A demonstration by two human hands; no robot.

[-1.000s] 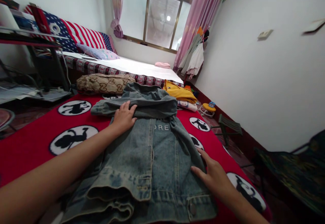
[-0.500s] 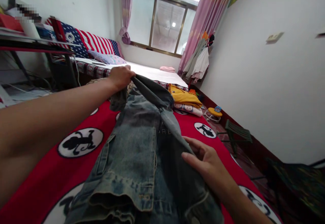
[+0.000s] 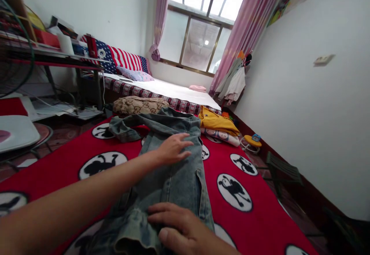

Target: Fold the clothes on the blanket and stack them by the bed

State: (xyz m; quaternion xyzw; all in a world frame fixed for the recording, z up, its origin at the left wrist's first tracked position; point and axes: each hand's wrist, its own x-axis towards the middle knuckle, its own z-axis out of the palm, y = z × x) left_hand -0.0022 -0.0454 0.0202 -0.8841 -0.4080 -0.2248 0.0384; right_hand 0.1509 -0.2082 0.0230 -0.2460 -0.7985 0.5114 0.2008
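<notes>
A faded denim jacket lies folded lengthwise on a red blanket printed with black-and-white cartoon circles. My left hand rests flat on the jacket's upper part, fingers spread. My right hand presses flat on the jacket's lower part, close to the camera. One sleeve trails off to the left near the collar.
Folded yellow clothing on a white patterned piece and a brown patterned bag lie beyond the jacket. A bed with a flag cover stands under the window. A desk is at left, a small stool at right.
The jacket's right side has been folded over to the left, making it narrower. My left hand let go of the lifted cloth and came down flat; my right hand moved onto the hem.
</notes>
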